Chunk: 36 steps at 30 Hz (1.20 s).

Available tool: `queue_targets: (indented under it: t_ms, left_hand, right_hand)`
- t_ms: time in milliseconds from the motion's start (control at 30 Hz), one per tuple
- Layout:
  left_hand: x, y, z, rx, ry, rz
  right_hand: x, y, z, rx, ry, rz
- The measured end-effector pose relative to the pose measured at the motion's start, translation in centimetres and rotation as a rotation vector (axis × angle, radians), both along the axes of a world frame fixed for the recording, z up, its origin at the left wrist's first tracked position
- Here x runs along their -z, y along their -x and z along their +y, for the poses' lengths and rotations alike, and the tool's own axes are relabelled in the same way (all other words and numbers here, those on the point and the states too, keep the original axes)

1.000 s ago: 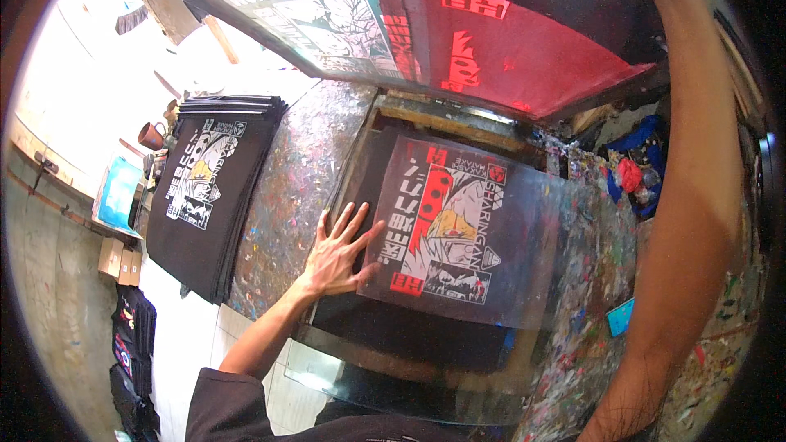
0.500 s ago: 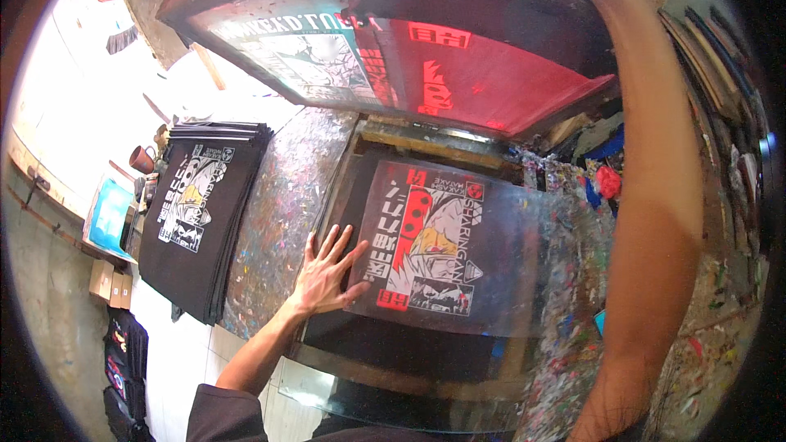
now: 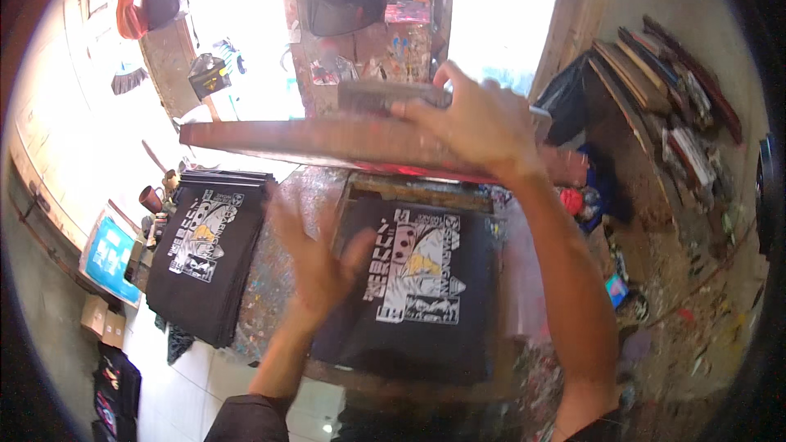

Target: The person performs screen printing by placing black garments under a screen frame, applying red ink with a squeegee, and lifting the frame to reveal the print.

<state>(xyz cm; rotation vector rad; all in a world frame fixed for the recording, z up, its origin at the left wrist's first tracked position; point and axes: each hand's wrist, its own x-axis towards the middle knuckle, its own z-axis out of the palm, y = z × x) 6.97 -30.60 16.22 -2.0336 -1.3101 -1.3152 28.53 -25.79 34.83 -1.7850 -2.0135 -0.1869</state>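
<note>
My right hand (image 3: pixel 463 127) is closed on the top of the wooden-edged screen frame (image 3: pixel 278 133), by a dark wooden block (image 3: pixel 364 94). The frame is edge-on above the bench, blurred. Below it lies a black fabric piece (image 3: pixel 336 344) with a white, grey and yellow face print. My left hand (image 3: pixel 315 254) is blurred, fingers spread, over the left border of that piece; whether it touches cannot be told. To its left sits a stack of black printed pieces (image 3: pixel 176 295). A pale pinkish translucent area (image 3: pixel 524 303) shows right of the fabric, partly behind my right forearm.
The paint-stained bench (image 3: pixel 270 311) carries small containers and a mug (image 3: pixel 150 200) at the left. A cyan panel (image 3: pixel 110 250), cardboard boxes (image 3: pixel 102 319) and dark bundles (image 3: pixel 115 393) are at far left. Wooden boards (image 3: pixel 671 90) lean at the right, near a red crumpled item (image 3: pixel 573 200).
The raised screen has swung down toward edge-on with my right hand. My left hand has lifted and blurred. The translucent sheet and strong red no longer show over the print. The view tilts higher.
</note>
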Motion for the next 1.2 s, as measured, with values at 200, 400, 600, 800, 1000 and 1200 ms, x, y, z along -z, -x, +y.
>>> queue_targets:
  t_ms: [200, 400, 600, 800, 1000, 1200]
  left_hand:
    - [1.5, 10.0, -3.4, -0.013, 0.383, 0.484]
    - [13.3, 12.3, -9.5, 0.244, 0.663, 0.363]
    - [14.9, 12.0, -9.3, 0.311, 0.869, 0.213]
    - [15.4, 12.0, -9.4, 0.308, 0.818, 0.225]
    - [11.6, 11.0, -8.5, 0.32, 0.918, -0.017]
    - [9.7, 0.7, 5.7, 0.18, 0.299, 0.432]
  right_hand:
    - [14.8, 1.4, -11.4, -0.154, -0.166, -0.192]
    - [26.6, 1.1, -10.9, -0.339, 0.338, -0.03]
    - [32.7, 1.8, -14.2, -0.348, -0.173, -0.207]
    - [35.2, -2.6, 7.1, -0.11, -0.355, -0.334]
    - [33.6, -1.8, 6.7, -0.19, -0.139, -0.317]
    - [29.9, -1.7, 0.8, -0.405, 0.088, -0.206]
